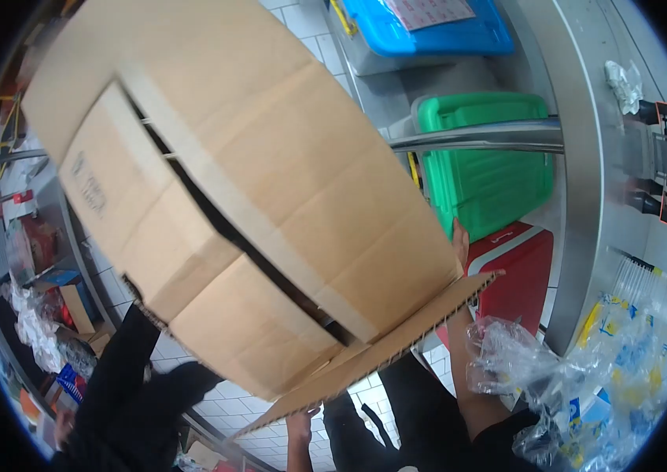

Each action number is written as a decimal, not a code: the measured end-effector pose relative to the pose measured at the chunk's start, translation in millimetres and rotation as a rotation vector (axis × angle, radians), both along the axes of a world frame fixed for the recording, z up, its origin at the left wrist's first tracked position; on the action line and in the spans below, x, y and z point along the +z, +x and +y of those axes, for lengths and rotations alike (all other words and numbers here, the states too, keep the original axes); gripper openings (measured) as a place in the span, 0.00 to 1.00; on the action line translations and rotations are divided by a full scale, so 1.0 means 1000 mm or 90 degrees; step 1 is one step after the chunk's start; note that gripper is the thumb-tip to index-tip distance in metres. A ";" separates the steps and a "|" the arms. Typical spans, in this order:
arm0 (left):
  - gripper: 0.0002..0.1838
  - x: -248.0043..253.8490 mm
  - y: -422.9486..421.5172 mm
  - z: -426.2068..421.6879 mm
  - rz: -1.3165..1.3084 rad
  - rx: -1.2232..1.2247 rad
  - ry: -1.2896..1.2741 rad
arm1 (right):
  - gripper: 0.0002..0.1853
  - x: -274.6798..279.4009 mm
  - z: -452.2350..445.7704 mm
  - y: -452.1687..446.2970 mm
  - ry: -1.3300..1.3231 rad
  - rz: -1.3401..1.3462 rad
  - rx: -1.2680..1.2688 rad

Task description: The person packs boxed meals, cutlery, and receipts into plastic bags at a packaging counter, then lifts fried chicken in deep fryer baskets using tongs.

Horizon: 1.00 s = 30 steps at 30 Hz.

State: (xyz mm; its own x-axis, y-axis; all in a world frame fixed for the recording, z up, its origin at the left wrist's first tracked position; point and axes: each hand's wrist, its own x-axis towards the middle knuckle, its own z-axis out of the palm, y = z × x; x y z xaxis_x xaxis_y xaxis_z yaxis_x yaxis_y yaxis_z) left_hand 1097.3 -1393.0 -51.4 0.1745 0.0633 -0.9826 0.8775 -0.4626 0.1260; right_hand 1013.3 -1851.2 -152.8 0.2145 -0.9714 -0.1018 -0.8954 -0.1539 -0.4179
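Observation:
A large cardboard box (pixel 294 165) fills the upper left and middle, tilted, with a dark gap between its taped flaps. One flap (pixel 396 346) sticks out along the lower edge. My left hand (pixel 300 426) is at the underside of that flap, its fingers closed on the cardboard and partly hidden. At the box's right edge is my right hand (pixel 460 238), gripping the side with its fingertips showing; the box hides the rest of it.
Right of the box are a green lidded bin (pixel 491 173), a red case (pixel 510 275) and a blue-lidded bin (pixel 436 35). A metal rail (pixel 483 135) crosses there. Plastic packaging (pixel 624 377) lies lower right. Someone in black clothing (pixel 137 393) stands lower left, near cluttered shelves (pixel 58 212).

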 end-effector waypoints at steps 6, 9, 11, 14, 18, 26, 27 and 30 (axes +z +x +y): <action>0.14 0.037 -0.006 0.000 -0.029 0.057 -0.041 | 0.30 -0.014 0.073 -0.016 0.045 -0.043 0.241; 0.15 0.041 -0.024 0.027 -0.040 0.061 -0.073 | 0.21 -0.039 0.125 -0.034 0.356 0.094 0.378; 0.14 0.035 -0.043 0.051 -0.068 0.125 -0.101 | 0.23 -0.065 0.160 -0.060 0.368 0.242 0.649; 0.16 0.047 -0.053 0.089 -0.108 0.041 -0.113 | 0.12 -0.060 0.226 -0.078 0.523 0.132 0.281; 0.19 0.052 -0.078 0.168 -0.161 0.111 -0.074 | 0.07 -0.032 0.281 -0.067 0.537 0.108 0.259; 0.23 0.053 -0.153 0.374 -0.265 0.240 0.084 | 0.05 0.051 0.377 0.015 0.658 0.074 0.308; 0.23 0.048 -0.167 0.400 -0.292 0.261 0.096 | 0.04 0.068 0.392 0.027 0.665 0.074 0.320; 0.19 0.074 -0.188 0.442 -0.276 0.434 0.128 | 0.07 0.116 0.442 0.065 0.615 0.147 0.443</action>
